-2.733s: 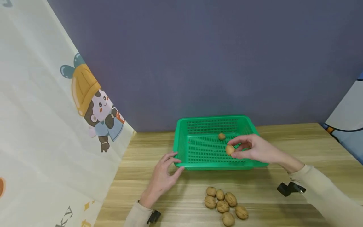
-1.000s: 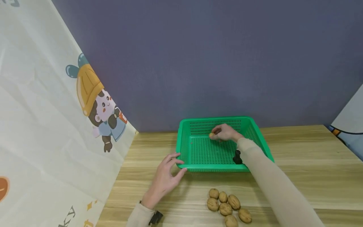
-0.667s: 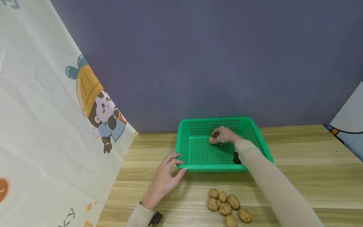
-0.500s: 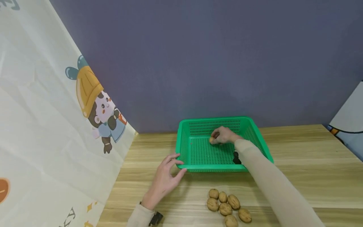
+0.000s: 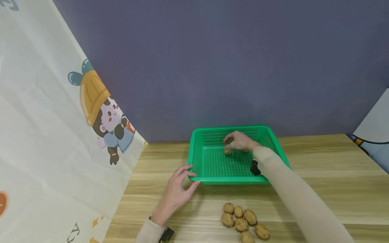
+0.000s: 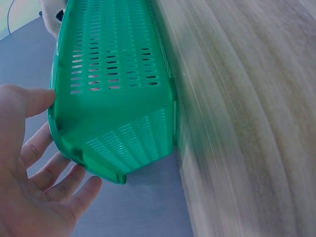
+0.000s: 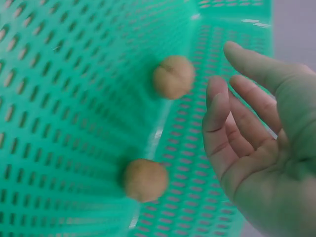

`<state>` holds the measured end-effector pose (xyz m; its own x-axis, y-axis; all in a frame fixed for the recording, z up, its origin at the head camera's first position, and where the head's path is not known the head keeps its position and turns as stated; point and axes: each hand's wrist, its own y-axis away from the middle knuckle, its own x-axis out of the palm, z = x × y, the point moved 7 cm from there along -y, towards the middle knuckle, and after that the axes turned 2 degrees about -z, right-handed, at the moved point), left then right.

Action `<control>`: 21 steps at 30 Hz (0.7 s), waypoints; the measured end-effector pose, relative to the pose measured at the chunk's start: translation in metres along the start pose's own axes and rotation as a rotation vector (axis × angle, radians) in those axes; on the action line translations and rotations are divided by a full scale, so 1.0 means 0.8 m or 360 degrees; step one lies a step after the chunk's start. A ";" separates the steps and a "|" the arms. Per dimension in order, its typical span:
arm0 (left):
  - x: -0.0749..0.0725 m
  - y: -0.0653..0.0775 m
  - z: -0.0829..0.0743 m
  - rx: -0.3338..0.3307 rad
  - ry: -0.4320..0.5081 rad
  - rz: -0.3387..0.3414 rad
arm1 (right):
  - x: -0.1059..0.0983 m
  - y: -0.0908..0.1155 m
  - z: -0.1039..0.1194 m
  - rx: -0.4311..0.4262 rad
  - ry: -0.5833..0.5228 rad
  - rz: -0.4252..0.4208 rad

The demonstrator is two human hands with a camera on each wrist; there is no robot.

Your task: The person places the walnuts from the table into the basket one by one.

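Observation:
My left hand [image 5: 174, 195] touches the front left corner of a green plastic basket [image 5: 231, 182], fingers relaxed and spread. In the left wrist view its thumb [image 6: 39, 101] and fingertips rest along the basket's rim. Inside the basket, near its back wall, my right hand [image 5: 240, 141] hovers with thumb and fingers apart, holding nothing. One walnut [image 5: 227, 152] lies just below its fingertips. The right wrist view shows two walnuts, one [image 7: 174, 77] nearer the fingers and another [image 7: 145, 180] lower down, both on the basket floor beside the wall.
Several walnuts [image 5: 241, 224] lie in a loose group on the wooden table [image 5: 328, 182], in front of the basket. A dark wall [image 5: 231, 67] rises behind the basket. At the left hangs a white sheet [image 5: 39, 135] with a cartoon figure.
My right hand carried a walnut to the back of the basket, set it down and let go, then rose slightly off it. The left hand stays at the corner.

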<state>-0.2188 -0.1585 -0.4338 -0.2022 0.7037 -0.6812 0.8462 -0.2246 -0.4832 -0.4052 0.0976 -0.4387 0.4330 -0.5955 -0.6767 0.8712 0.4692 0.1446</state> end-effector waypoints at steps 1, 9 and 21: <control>0.000 0.000 0.000 0.0000 0.0000 -0.0001 | -0.003 0.001 0.005 -0.0025 0.0006 0.0001; 0.000 -0.001 -0.001 0.0002 0.0002 0.0003 | -0.022 0.025 0.047 -0.0161 -0.0080 -0.0034; 0.000 0.000 0.000 -0.0022 0.0011 -0.0010 | -0.005 0.089 0.100 -0.0369 -0.0283 -0.0036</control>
<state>-0.2186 -0.1583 -0.4341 -0.2045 0.7096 -0.6742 0.8516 -0.2106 -0.4800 -0.3262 0.0813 -0.3678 0.4659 -0.7027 -0.5377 0.8138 0.5789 -0.0514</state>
